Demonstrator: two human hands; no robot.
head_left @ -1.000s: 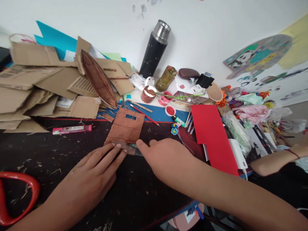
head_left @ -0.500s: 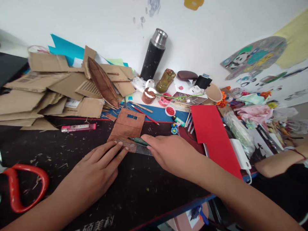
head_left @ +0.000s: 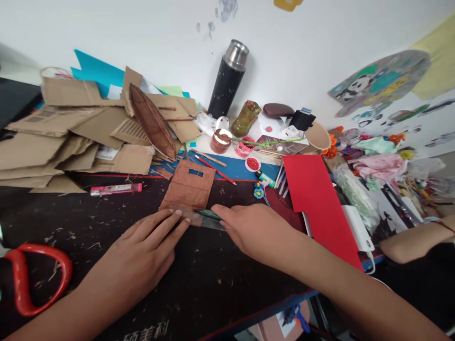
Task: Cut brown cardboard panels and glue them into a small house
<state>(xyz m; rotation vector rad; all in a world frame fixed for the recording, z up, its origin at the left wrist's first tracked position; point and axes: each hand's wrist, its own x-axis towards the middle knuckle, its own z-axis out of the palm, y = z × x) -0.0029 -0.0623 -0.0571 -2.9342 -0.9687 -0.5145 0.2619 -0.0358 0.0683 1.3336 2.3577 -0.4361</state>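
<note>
A brown-painted piece of cardboard (head_left: 188, 187) with a small rectangular slot near its top lies on the dark tabletop. Across its lower edge runs a clear ruler (head_left: 211, 222). My left hand (head_left: 147, 244) rests flat, fingers stretched out, pressing the ruler's left part onto the cardboard. In my right hand (head_left: 250, 229) is a slim green craft knife (head_left: 208, 214), pinched between thumb and fingers. Its tip points left and meets the cardboard along the ruler's upper edge. The fingers beneath the right hand are partly hidden.
Cardboard scraps (head_left: 53, 144) pile up at the back left, with a brown boat-shaped piece (head_left: 152, 121) leaning there. Red-handled scissors (head_left: 23, 284) lie near left. A black thermos (head_left: 227, 83) stands by the wall. Red card (head_left: 320, 203) and another person's arm (head_left: 415, 239) are at right.
My right hand and the knife have shifted slightly to the right and nearer to me, bringing the tip closer to the ruler's edge. My left hand keeps its place.
</note>
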